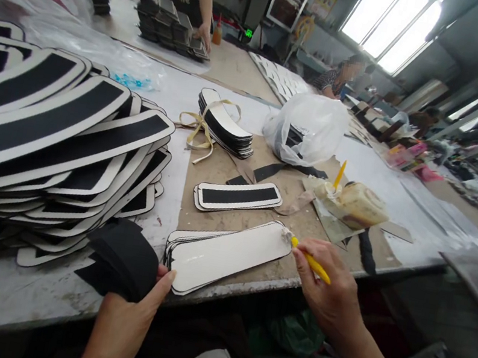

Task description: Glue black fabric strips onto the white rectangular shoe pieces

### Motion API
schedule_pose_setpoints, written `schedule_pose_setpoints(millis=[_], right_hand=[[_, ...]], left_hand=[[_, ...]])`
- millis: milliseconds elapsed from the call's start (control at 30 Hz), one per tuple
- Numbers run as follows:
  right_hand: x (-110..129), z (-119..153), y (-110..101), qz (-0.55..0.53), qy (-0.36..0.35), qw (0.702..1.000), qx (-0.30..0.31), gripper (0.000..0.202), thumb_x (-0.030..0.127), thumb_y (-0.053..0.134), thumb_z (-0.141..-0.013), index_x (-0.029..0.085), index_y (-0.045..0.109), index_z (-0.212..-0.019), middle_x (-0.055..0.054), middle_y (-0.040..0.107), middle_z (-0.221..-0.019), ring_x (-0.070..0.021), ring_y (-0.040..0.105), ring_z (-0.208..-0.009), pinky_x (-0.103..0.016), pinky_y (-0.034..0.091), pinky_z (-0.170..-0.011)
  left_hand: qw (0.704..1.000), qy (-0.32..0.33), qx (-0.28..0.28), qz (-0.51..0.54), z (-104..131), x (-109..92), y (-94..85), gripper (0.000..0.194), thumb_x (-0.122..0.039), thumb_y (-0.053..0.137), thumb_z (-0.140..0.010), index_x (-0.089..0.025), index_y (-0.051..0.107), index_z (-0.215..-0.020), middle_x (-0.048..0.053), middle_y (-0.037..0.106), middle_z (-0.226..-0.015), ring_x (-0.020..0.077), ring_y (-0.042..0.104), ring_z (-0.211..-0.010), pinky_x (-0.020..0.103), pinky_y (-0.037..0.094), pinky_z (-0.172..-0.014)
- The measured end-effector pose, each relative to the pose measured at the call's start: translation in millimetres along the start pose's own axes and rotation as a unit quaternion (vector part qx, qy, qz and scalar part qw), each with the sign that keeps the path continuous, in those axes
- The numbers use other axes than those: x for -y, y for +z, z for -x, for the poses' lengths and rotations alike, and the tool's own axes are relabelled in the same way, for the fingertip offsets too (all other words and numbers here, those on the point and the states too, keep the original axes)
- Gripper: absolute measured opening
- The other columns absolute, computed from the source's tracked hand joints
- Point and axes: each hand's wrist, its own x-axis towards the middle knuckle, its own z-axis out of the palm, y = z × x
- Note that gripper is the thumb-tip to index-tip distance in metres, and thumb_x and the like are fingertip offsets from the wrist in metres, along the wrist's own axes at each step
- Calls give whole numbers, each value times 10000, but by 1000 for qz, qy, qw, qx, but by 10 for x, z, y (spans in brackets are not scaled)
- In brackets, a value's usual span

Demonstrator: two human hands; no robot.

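Observation:
My right hand (329, 283) grips a yellow-handled brush (313, 266), its whitish tip touching the far right end of a white panel (228, 257). This long, round-cornered panel tops a small stack near the table's front edge. At the panel's left end is my left hand (129, 313), closed around a bundle of black strips (127, 258), its thumb against the panel's edge. Just beyond lies a shorter pair of white pieces, the upper one with a black strip (240, 196) along its middle.
A tall pile of black-and-white panels (62, 137) fills the left side. Farther back are a tied stack (225, 125), a plastic bag (306, 129) and a whitish container (363, 206) beside a yellow stick. A co-worker's hand (205, 36) touches stacked pieces across the table.

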Motion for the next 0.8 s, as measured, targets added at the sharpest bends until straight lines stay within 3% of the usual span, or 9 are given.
schedule_pose_setpoints(millis=[133,267,367,500,600,700,800], right_hand=[[149,81,72,45,-50,996,51,115,144,536,-848,177,569,-954,-92,616,-885,-204,588,-867,-346,505,-766],[354,124,126,-28,-97,991,92,125,117,530,-848,163,579,-953,-81,625,-845,-181,590,-822,-296,509,-734],[354,102,85,-64,-87,990,86,148,116,520,-855,166,574,-984,-84,624,-872,-168,587,-848,-273,504,-753],[288,75,118,-15,-69,995,76,126,145,532,-853,189,595,-953,-83,631,-870,-192,592,-859,-322,495,-776],[445,72,215,-104,-58,989,91,131,139,524,-850,193,602,-940,-74,638,-855,-181,601,-836,-306,508,-749],[701,37,274,-280,15,957,79,118,144,520,-847,200,594,-919,-55,637,-837,-168,613,-814,-293,524,-719],[826,-33,314,-401,158,899,75,67,218,521,-858,195,583,-846,-38,631,-763,-152,625,-661,-286,533,-620]], left_hand=[[1000,27,-3,8,40,0,24,342,-453,726,-544,-182,638,-734,28,649,-752,244,603,-792,353,457,-811],[1000,24,-1,13,48,20,37,328,-446,731,-556,-180,632,-721,28,635,-725,250,602,-773,377,462,-794],[1000,7,-5,15,44,52,28,333,-452,721,-567,-178,638,-737,31,639,-722,255,604,-766,387,462,-789],[1000,25,6,6,58,69,7,381,-487,710,-556,-173,643,-762,37,649,-739,260,607,-774,384,463,-789],[999,31,0,9,79,34,7,387,-488,710,-543,-163,655,-745,47,658,-733,262,612,-776,372,473,-778],[999,38,-8,14,102,-21,14,369,-465,717,-544,-160,663,-743,58,669,-751,262,616,-789,363,477,-772],[999,38,-11,18,123,-53,14,344,-453,714,-552,-161,659,-726,56,668,-746,257,618,-775,355,480,-758]])
